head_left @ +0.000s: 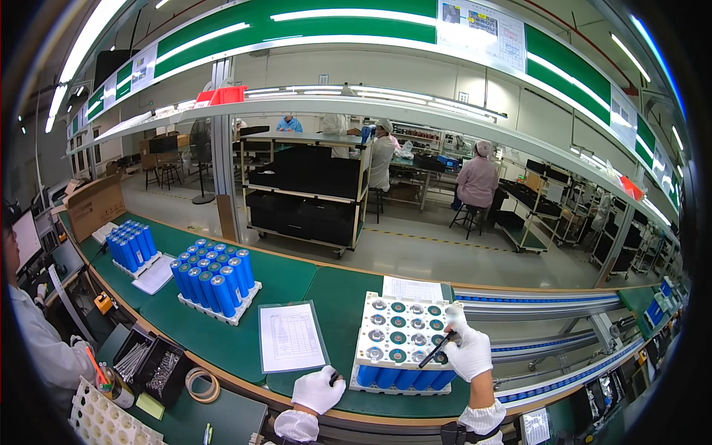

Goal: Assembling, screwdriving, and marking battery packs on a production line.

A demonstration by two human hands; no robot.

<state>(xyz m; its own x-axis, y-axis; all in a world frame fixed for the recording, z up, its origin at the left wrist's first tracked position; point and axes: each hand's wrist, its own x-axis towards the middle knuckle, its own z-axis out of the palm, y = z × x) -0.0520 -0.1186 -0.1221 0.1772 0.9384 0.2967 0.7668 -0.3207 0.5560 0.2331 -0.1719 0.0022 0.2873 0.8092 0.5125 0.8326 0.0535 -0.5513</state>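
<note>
My right hand [469,350], in a white glove, grips a black marker [436,351] and slants it down over the white plastic cell holder [365,343]. That holder caps a block of blue cylindrical battery cells [387,377], whose round ends show through its holes, some silver and some with dark green rings. A white tray [404,392] sits under the cells. Left of the block, near the table's front edge, my gloved left hand [317,390] is closed around a small black pen cap [335,377]. A printed sheet [291,338] in a clear sleeve lies just beyond it.
Further left on the green bench stand two more groups of blue cells [215,278] in white trays. Black bins [165,371] of metal parts and a tape roll [202,384] lie lower left, near a co-worker's sleeve [55,360]. Conveyor rails [549,302] run to the right.
</note>
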